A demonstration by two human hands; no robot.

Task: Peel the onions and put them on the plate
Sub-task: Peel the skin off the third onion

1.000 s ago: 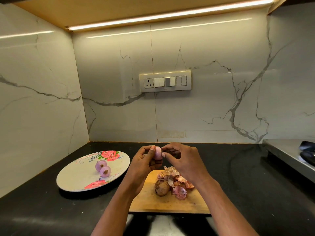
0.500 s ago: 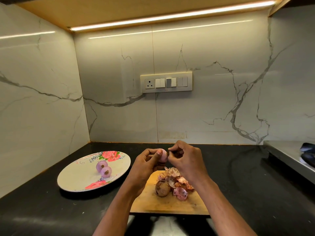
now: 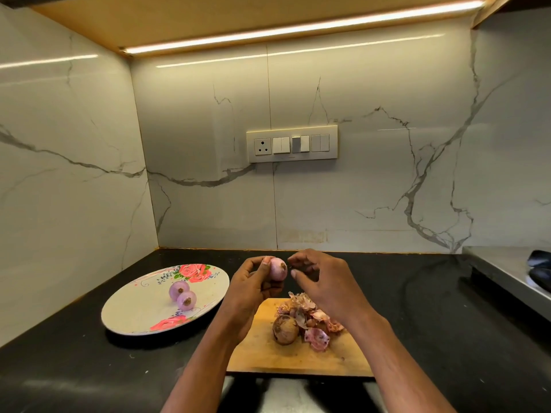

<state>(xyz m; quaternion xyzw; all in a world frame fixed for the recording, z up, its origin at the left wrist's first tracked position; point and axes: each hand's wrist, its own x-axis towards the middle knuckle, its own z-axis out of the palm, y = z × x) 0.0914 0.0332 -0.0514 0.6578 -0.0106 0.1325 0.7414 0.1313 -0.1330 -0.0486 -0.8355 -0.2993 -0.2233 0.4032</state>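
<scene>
in the head view, the left hand (image 3: 253, 289) grips a small peeled onion (image 3: 278, 269) above the far edge of the chopping board, its fingers (image 3: 265, 268) curled round the bulb's left side and thumb pressed against it. the onion is smooth and pale pink, with a small brown root stub facing the right hand. the right hand (image 3: 323, 281) hovers just beside it, fingers loosely curled and holding nothing that can be made out; whether its fingertips touch the onion cannot be told.

two more peeled onions (image 3: 182, 295) lie touching each other near the middle of a cream plate (image 3: 134, 311) printed with pink roses, to the left of the board. they are pale purple with brown root ends showing.

on the wooden chopping board (image 3: 268, 356) sits one unpeeled onion (image 3: 284, 329), brown and dull, just beside a heap of dry pinkish onion skins (image 3: 316, 323).

board and plate rest on a black bench (image 3: 74, 371) set in a corner. the walls (image 3: 372, 189) are white marble with grey veins. a cream switch panel (image 3: 292, 143) with a socket sits on the back wall. a strip light (image 3: 298, 26) glows beneath a wooden cabinet overhead. at the right edge a steel stove surface (image 3: 507, 269) stands on the bench.
</scene>
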